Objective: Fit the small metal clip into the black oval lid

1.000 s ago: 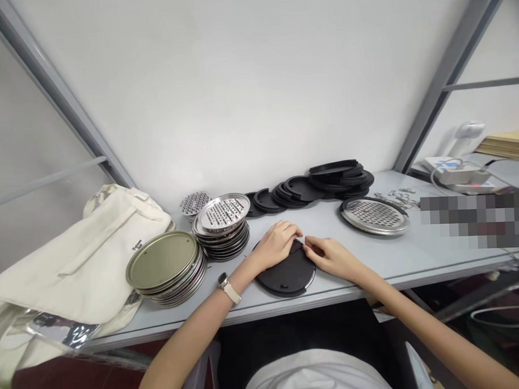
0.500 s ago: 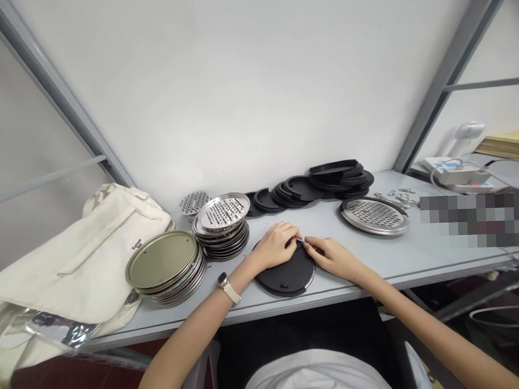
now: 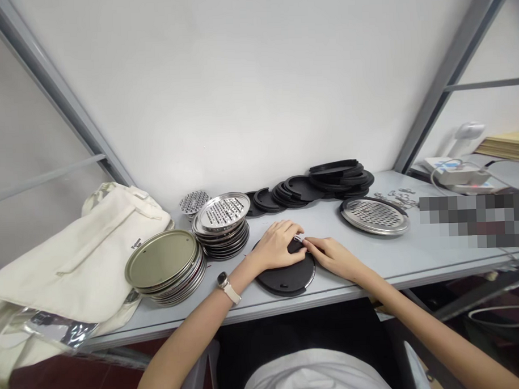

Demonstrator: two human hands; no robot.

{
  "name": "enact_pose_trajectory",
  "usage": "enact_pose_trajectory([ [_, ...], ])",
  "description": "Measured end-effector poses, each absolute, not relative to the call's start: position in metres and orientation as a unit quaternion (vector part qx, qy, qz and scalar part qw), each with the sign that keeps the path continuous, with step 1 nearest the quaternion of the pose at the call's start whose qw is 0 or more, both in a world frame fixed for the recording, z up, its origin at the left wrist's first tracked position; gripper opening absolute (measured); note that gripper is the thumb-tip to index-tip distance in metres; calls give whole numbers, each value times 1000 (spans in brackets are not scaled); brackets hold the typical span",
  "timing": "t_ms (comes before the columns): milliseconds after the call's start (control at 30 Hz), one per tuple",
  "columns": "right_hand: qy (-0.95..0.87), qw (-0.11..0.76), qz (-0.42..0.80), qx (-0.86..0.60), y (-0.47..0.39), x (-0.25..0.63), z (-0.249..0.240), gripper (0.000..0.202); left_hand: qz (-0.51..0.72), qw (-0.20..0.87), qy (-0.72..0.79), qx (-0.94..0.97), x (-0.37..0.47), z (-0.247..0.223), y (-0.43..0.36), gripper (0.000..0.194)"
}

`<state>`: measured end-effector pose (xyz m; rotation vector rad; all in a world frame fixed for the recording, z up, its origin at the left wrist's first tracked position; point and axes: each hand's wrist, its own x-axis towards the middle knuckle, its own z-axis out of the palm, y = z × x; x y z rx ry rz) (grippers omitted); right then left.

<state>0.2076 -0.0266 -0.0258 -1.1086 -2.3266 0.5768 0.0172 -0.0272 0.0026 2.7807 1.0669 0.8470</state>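
A black round disc (image 3: 283,279) lies on the grey table near its front edge. My left hand (image 3: 280,245) rests over the disc's upper part, its thumb and fingers curled round a small metal piece (image 3: 298,238) at the disc's far edge. From the right, my right hand (image 3: 330,255) pinches at the same metal piece with thumb and forefinger. The fingertips of both hands nearly meet there and partly hide the piece. A small hole shows near the disc's front edge.
To the left stand a stack of olive-topped discs (image 3: 163,259), stacked metal graters (image 3: 224,213) and a cream bag (image 3: 83,252). Black round parts (image 3: 339,177) are heaped behind. At the right lie a grater in a black rim (image 3: 374,216) and small metal clips (image 3: 398,197).
My left thumb and fingers have shifted slightly at the disc's far edge, and more of the small metal piece shows. The disc has stayed in place.
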Motion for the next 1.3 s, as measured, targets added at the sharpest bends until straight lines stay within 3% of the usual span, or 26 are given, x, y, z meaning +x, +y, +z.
enact_pose_trajectory([
  [633, -851, 272, 200, -402, -29, 208, -26, 41, 302, 163, 301, 890, 15, -4, -21, 20],
  [1300, -860, 277, 130, -408, -30, 208, -29, 38, 317, 207, 273, 884, 18, -7, -20, 25],
])
